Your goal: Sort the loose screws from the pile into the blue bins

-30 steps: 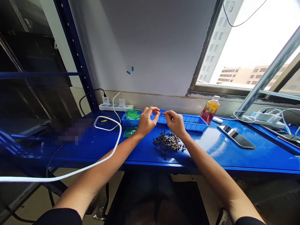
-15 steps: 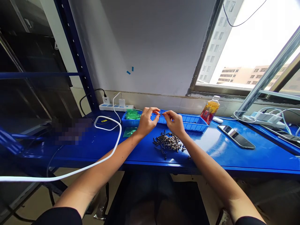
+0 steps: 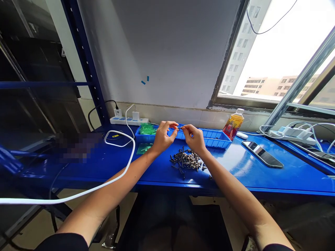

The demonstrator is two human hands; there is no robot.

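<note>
My left hand (image 3: 163, 136) and my right hand (image 3: 194, 138) meet fingertip to fingertip above the blue tray (image 3: 217, 143). Between them is a small dark screw (image 3: 179, 128), pinched from both sides. Below my hands, a pile of loose screws and small metal parts (image 3: 190, 159) lies on the blue table. Green plastic bags (image 3: 147, 128) fill the tray's left end, and a small green bag with pale pieces (image 3: 143, 149) lies in front of it.
A drink bottle (image 3: 233, 124) stands right of the tray, near a phone (image 3: 262, 153). Power strips (image 3: 128, 120) sit at the back left and right. A white cable (image 3: 115, 178) crosses over my left forearm.
Both hands stay together around the screw, with only slight finger movement. The whole view has shifted a little.
</note>
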